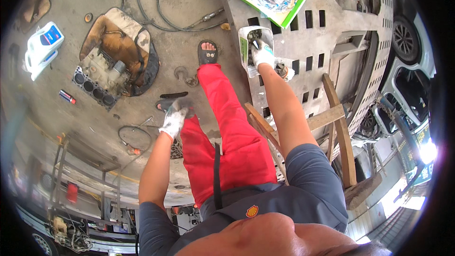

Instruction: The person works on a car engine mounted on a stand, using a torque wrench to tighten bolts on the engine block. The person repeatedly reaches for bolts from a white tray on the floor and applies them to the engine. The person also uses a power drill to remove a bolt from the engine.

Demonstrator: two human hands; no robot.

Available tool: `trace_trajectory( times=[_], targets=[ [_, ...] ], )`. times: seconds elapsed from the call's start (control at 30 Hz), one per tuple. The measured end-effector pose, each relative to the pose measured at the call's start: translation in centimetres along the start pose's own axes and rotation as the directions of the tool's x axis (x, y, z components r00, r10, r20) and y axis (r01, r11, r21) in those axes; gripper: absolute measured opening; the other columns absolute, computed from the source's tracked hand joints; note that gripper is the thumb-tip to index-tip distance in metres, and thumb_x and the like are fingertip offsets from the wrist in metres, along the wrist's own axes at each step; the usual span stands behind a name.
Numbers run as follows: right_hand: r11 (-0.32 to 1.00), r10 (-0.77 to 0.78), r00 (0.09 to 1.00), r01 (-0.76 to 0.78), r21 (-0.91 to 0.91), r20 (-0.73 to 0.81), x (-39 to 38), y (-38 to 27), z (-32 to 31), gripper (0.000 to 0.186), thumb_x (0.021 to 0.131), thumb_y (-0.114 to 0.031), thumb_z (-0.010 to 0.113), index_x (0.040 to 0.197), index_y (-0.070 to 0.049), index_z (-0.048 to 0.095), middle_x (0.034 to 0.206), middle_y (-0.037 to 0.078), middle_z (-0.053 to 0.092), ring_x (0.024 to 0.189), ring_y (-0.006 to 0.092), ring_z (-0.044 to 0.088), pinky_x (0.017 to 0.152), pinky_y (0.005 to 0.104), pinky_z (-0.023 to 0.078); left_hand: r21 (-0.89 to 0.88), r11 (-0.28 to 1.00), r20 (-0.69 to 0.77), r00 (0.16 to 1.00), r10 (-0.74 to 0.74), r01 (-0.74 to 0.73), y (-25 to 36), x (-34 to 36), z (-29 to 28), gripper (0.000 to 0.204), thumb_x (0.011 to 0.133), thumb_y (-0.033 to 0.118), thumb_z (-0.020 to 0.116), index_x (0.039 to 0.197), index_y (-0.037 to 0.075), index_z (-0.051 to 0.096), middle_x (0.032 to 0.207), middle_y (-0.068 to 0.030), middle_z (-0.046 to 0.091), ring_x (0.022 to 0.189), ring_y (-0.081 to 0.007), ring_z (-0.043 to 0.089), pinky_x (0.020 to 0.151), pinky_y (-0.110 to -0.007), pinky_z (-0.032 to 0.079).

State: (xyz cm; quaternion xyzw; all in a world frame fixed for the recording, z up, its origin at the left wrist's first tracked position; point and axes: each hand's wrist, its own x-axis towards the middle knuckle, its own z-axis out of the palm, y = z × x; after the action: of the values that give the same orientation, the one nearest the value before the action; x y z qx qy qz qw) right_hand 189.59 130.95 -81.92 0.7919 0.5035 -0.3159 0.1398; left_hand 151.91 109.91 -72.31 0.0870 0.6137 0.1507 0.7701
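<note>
- White-gloved left hand (pixel 172 122): fingers blurred, grip unclear; if loose, the smudged grey object (pixel 186 106) there could drop.
- White-gloved right hand (pixel 263 56): fingers inside the white open-topped plastic container (pixel 252 72) on the perforated grey metal bench (pixel 286 42), hold hidden; a sideways tug could tip it.

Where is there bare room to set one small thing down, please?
Two patches of concrete floor look bare: between the stained cover and the right sandal, and between the small can and the metal rack. It is crowded at the right hand, with the white container and green-edged box close together.
</note>
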Motion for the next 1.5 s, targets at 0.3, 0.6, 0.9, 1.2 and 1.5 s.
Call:
trace_trajectory(
  times=[0.3, 0.6, 0.9, 1.2, 1.5],
  targets=[
    [0.815, -0.341, 0.927, 0.373, -0.443, 0.155, 4.3, -0.6, 1.5, 0.035, 0.099, -0.016, 0.045, 0.123, -0.009, 0.069, 0.125, 0.020, 0.070, 0.116, 0.0371, 0.067, 0.102, 0.0457, 0.051, -0.050, 0.965, 0.094, 0.963, -0.252, 0.257, -2.7, -3.5, 0.5, 0.033, 0.104, 0.011, 0.051, 0.135, 0.001, 0.057, 0.122, -0.0173, 0.071, 0.099, -0.0261, 0.074, 0.085, -0.037, 0.061],
    [0.698, -0.246, 0.926, 0.373, -0.611, 0.286, 4.5, -2.8, 0.3, 0.037, 0.098, -0.018, 0.049, 0.125, -0.006, 0.072, 0.129, 0.021, 0.069, 0.119, 0.0357, 0.067, 0.104, 0.0434, 0.051, -0.135, 0.987, 0.112, 0.991, -0.073, 0.088, -1.3, -5.0, -0.1, 0.036, 0.106, 0.019, 0.052, 0.133, -0.003, 0.058, 0.115, -0.0149, 0.072, 0.101, -0.0232, 0.071, 0.092, -0.035, 0.057],
    [0.660, -0.243, 0.910, 0.409, -0.630, 0.336, 7.0, -2.1, 0.7, 0.039, 0.101, -0.021, 0.047, 0.128, -0.003, 0.069, 0.132, 0.022, 0.068, 0.122, 0.0358, 0.066, 0.103, 0.0420, 0.051, -0.183, 0.980, -0.073, 0.993, -0.089, 0.074, -5.1, -7.7, -3.5, 0.032, 0.105, 0.017, 0.051, 0.129, -0.003, 0.062, 0.110, -0.0136, 0.073, 0.096, -0.0210, 0.071, 0.088, -0.034, 0.058],
    [0.713, -0.220, 0.919, 0.380, -0.589, 0.326, 6.9, 2.5, 2.2, 0.039, 0.097, -0.022, 0.051, 0.127, -0.007, 0.071, 0.130, 0.021, 0.069, 0.120, 0.0387, 0.065, 0.104, 0.0454, 0.051, 0.003, 0.988, -0.092, 0.984, -0.152, 0.153, -9.3, -6.7, -3.9, 0.028, 0.107, 0.017, 0.053, 0.129, 0.002, 0.061, 0.108, -0.0129, 0.074, 0.092, -0.0224, 0.073, 0.086, -0.036, 0.060],
    [0.992, 0.084, 0.987, -0.070, 0.108, -0.136, 0.0, 1.7, 3.2, 0.050, 0.093, -0.033, 0.066, 0.136, -0.005, 0.064, 0.132, 0.022, 0.067, 0.125, 0.0386, 0.062, 0.108, 0.0440, 0.047, -0.148, 0.978, -0.019, 0.989, -0.148, 0.144, -4.3, -5.2, -2.5, 0.030, 0.107, 0.019, 0.055, 0.130, 0.000, 0.060, 0.116, -0.0150, 0.073, 0.092, -0.0232, 0.074, 0.083, -0.034, 0.060]
  ],
)
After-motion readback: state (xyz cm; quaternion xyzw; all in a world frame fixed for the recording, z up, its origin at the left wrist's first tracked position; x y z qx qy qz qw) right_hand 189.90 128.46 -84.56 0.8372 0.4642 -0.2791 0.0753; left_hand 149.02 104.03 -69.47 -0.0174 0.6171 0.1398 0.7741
